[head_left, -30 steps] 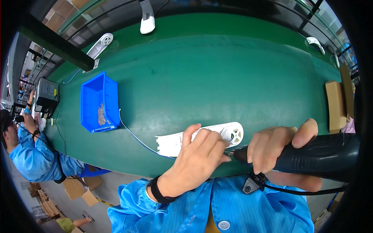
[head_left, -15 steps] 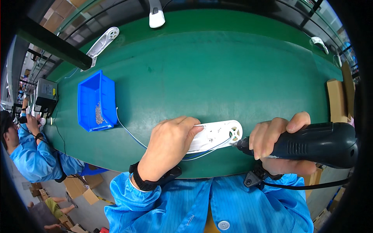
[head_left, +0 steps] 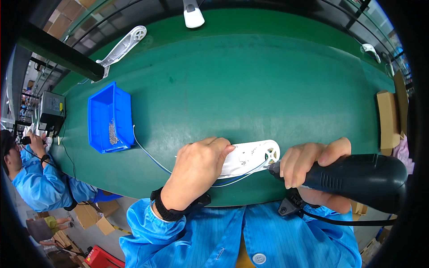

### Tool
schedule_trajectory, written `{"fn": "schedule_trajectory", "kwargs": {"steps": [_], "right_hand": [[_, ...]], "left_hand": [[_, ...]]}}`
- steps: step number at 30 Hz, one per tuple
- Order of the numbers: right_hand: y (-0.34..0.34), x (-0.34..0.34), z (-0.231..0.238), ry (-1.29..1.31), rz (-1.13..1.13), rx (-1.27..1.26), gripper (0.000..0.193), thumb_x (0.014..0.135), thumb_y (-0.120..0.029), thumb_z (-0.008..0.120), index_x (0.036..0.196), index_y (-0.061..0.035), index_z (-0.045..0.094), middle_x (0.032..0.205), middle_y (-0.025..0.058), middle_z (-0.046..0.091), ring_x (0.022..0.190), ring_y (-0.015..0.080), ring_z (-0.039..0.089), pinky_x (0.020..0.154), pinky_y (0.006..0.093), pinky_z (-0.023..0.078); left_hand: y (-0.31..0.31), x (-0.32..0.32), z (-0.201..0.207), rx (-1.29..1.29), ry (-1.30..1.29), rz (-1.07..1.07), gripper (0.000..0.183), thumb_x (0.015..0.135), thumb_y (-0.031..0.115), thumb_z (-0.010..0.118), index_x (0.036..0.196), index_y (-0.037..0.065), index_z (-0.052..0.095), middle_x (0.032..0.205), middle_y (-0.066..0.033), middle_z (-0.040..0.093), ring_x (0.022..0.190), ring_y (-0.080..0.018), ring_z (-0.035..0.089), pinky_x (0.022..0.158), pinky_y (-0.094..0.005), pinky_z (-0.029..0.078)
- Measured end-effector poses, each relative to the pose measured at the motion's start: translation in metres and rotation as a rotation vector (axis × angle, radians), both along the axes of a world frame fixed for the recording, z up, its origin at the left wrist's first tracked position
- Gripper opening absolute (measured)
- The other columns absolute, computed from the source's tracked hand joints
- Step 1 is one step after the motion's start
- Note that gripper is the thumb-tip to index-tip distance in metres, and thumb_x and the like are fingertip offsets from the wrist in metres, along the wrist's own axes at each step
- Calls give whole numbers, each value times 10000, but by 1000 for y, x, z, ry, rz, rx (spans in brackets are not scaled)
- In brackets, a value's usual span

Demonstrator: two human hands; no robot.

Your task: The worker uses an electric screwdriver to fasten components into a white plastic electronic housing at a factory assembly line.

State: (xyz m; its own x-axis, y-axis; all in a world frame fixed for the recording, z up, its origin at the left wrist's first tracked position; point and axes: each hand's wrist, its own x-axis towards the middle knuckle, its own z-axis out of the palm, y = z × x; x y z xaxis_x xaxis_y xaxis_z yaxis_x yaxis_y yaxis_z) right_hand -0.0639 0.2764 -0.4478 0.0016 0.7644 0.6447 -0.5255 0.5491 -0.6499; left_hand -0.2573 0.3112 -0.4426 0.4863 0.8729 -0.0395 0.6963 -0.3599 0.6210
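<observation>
My left hand [head_left: 196, 165] grips the left part of a long white plastic housing [head_left: 250, 156], holding it on the green table; the palm hides that end. In the housing's rounded right end is a wheel-like recess with cut-outs. A blue and a white wire [head_left: 241, 178] run along the near edge. My right hand [head_left: 308, 163] is wrapped round a black electric screwdriver [head_left: 357, 176], held nearly level with its nose pointing left. The tip is at the near side of the round end; whether it touches a screw is too small to tell.
A blue bin [head_left: 124, 114] with small screws stands at the left. Another white housing [head_left: 120, 47] leans by the dark green post [head_left: 67, 56] at the far left. An open cardboard box [head_left: 388, 120] is at the right edge. A co-worker [head_left: 38, 183] sits at the left.
The screwdriver's rear end has dropped, and my right hand has shifted slightly left with it. My left hand keeps its grip on the housing. The view has shifted slightly.
</observation>
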Motion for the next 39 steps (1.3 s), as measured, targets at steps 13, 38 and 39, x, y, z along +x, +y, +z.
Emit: {"fn": "schedule_trajectory", "kwargs": {"steps": [13,38,39], "right_hand": [[-2,11,21,50,364,-297,542,832,-468,572,1063,10,458,714,183,585,661,241,578,618,327,467],[306,115,-94,-1088,-982,-512,784,692,-176,712,1326,-14,280,1197,237,486,1113,341,487,922,365,393],[314,122,-99,-1140,-984,-650,815,682,-238,734,1329,-37,280,1208,236,469,1113,360,474,904,411,401]], "left_hand": [[26,-10,-15,371,103,-127,135,807,206,596,768,78,618,666,-61,592,595,-228,559,653,-345,396],[73,-216,-28,208,424,539,77,716,80,544,687,53,610,698,-151,612,696,-345,600,613,-429,475],[72,-220,-31,256,398,543,74,715,77,543,694,54,610,707,-149,613,703,-343,600,612,-429,473]]}}
